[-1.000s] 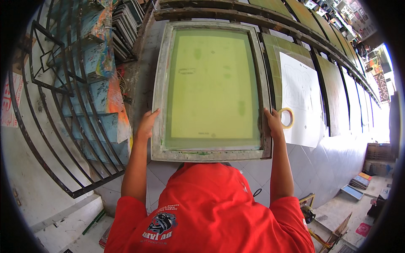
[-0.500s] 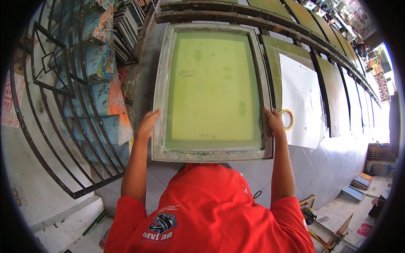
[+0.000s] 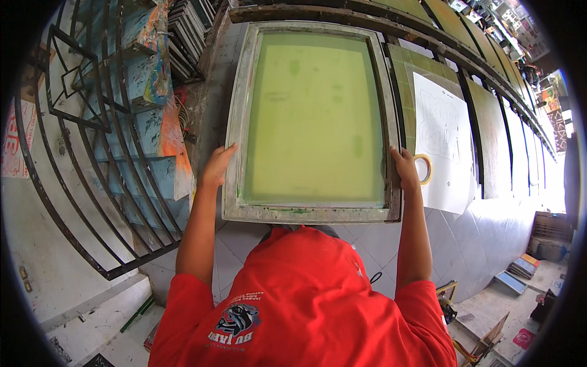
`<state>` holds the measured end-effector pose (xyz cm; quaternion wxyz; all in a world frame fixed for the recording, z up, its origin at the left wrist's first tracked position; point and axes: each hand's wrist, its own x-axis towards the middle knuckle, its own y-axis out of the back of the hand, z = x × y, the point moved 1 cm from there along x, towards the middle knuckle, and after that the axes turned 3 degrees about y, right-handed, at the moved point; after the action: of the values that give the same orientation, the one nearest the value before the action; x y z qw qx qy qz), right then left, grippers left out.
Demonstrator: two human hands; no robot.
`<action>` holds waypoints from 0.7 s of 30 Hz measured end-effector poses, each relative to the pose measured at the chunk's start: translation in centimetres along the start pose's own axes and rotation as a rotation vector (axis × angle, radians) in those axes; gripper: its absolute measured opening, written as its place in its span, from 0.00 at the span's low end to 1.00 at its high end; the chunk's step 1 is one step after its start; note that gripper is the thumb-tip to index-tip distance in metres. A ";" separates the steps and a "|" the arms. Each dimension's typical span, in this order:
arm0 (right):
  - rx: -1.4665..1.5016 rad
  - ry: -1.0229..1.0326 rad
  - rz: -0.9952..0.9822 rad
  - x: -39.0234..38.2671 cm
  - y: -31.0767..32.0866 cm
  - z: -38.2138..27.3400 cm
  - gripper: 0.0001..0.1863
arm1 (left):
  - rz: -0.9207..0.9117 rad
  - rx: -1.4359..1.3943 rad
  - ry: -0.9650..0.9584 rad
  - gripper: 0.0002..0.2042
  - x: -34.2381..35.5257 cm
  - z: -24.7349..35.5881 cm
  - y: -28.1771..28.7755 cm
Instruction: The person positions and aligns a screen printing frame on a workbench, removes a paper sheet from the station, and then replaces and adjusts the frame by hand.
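Observation:
A large silk-screen frame [image 3: 241, 116] with weathered metal sides and pale yellow-green mesh, faintly marked with darker patches, is held flat in front of me. My left hand [image 3: 218, 163] grips its left side and my right hand [image 3: 404, 166] grips its right side, both with fingers closed on the frame. Beside my right hand lie a roll of yellowish tape [image 3: 428, 169] and a white sheet of paper [image 3: 444, 131] with a faint line drawing, on an olive board [image 3: 398, 85].
Dark rails [image 3: 431, 35] with a row of boards [image 3: 482, 134] run along the top and right. At the left are a black metal grille [image 3: 142, 263], paint-splashed blue shelving [image 3: 122, 186] and stacked frames [image 3: 186, 43]. Pale floor tiles [image 3: 455, 238] lie below.
The frame and both hands have moved a little forward, away from my body, and slightly to the right. Both hands still grip the frame's sides.

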<state>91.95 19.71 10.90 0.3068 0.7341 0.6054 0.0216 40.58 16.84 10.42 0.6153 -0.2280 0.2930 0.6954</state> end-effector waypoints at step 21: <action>0.069 -0.039 -0.090 1.4 0.0 1.6 0.41 | 0.058 -0.028 0.056 0.35 0.3 -0.1 -0.3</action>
<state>93.01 20.28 9.11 0.2938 0.7165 0.6321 -0.0275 40.79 17.00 10.07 0.5833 -0.2473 0.3067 0.7103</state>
